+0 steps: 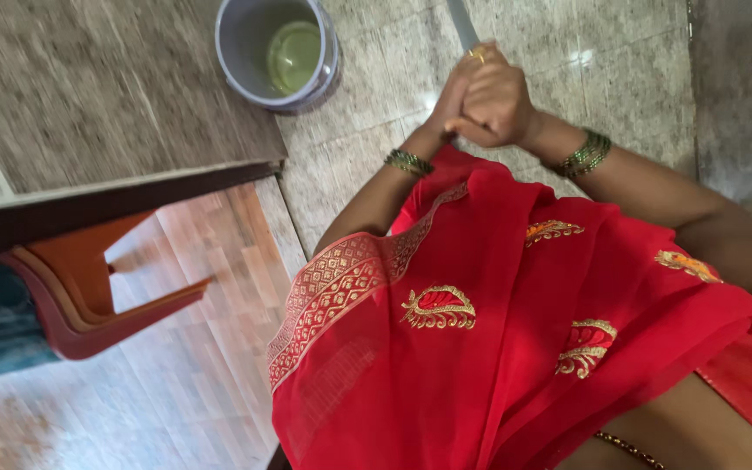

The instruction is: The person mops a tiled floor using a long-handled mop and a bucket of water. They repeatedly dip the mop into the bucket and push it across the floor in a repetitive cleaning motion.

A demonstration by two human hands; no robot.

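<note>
Red cloth (pixel 515 348) nearest, 2 hands, left hand (pixel 454 91) and right hand (pixel 498 109), clamped on perhaps 1 grey handle (pixel 461 22), beside 1 bucket (pixel 245 52).

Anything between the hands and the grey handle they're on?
Nothing visible. Both hands, left and right, are already clasped round the handle, one over the other. The bucket stands apart on the floor, off to the side.
</note>
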